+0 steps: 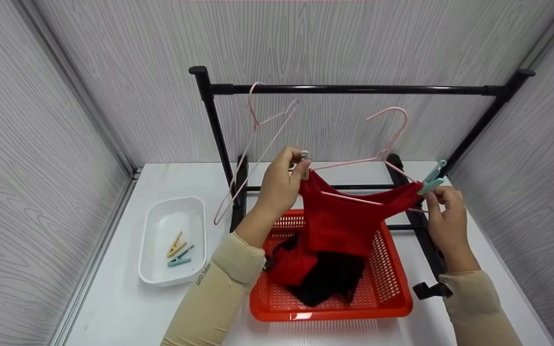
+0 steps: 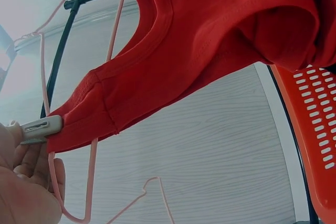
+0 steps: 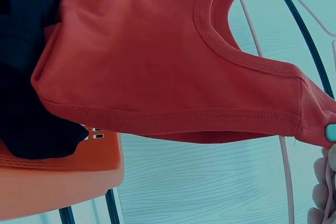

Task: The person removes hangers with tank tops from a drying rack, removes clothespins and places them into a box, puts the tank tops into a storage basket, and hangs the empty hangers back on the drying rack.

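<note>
Nearest, a red perforated plastic basket (image 1: 330, 315) stands on a white tabletop (image 1: 99, 307), holding crumpled black cloth (image 1: 334, 276) and a bunch of red cloth (image 1: 292, 266). To its left, well apart from the rack, a white rectangular plastic tray (image 1: 169, 218) with rounded corners holds two clothespins lying close together: a yellow one (image 1: 177, 248) and, just in front of it, a teal one (image 1: 179, 261).

Both forearms, in beige sleeves (image 1: 209, 298), reach forward on either side of the basket, and the hands are well apart at about the same depth. The left hand (image 1: 277, 185) is raised, thumb and forefinger pinching a pale grey clothespin (image 1: 305, 166) at one strap of a sleeveless red cloth garment (image 1: 339, 221). The right hand (image 1: 450, 216) sits a little lower, its fingers curled and pinching the end of a pink wire hanger (image 1: 383, 154), just below a teal clip (image 1: 432, 183) fastened on the other strap.

The garment spreads between the hands, above the basket; whether its lower edge touches the cloth there cannot be told. The hanger's bar crosses the neck opening, and its hook points up, free of the rail.

Farther back, a black metal rack (image 1: 354, 89) spans the table, an empty pink hanger (image 1: 256, 124) hooked near its left end. Behind rises a grey wood-grain wall (image 1: 344, 38).
</note>
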{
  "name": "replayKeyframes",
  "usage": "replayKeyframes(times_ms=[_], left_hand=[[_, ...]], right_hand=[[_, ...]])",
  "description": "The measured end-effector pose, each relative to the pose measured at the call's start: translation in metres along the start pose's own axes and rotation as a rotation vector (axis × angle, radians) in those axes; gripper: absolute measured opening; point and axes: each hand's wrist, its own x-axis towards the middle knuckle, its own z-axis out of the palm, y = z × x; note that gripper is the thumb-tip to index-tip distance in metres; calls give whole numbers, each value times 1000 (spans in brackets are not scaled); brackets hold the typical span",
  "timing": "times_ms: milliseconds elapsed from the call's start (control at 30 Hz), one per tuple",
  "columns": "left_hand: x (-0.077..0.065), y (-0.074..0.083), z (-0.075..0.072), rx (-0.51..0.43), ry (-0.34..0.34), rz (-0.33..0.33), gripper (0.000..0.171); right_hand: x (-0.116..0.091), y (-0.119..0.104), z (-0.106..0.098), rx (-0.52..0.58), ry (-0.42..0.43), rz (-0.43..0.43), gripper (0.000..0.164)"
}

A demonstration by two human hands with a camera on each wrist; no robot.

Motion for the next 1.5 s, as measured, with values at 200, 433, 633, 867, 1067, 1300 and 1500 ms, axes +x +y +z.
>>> replayKeyframes(times_ms=[200,433,633,867,1067,1300,1500], left_hand=[[0,0,-1,-101,51,52,21],[2,2,-2,-64,110,109,19],[-1,1,-4,-86,71,107,25],[-6,-2,-12,-30,54,76,38],[-10,0,-23,4,76,73,43],[-15,-1,-35,6,120,84,44],[-23,-2,-48,30,190,116,44]], right_hand=[[-1,1,1,-10,4,-9,5],[-1,2,0,-14,1,-5,5],[-1,3,-1,-22,-11,0,7],[-1,4,-2,-21,4,-13,6],[-1,4,-2,-24,11,-11,6],[-1,2,-2,-15,15,-19,5],[-2,2,-1,-20,5,-23,4]])
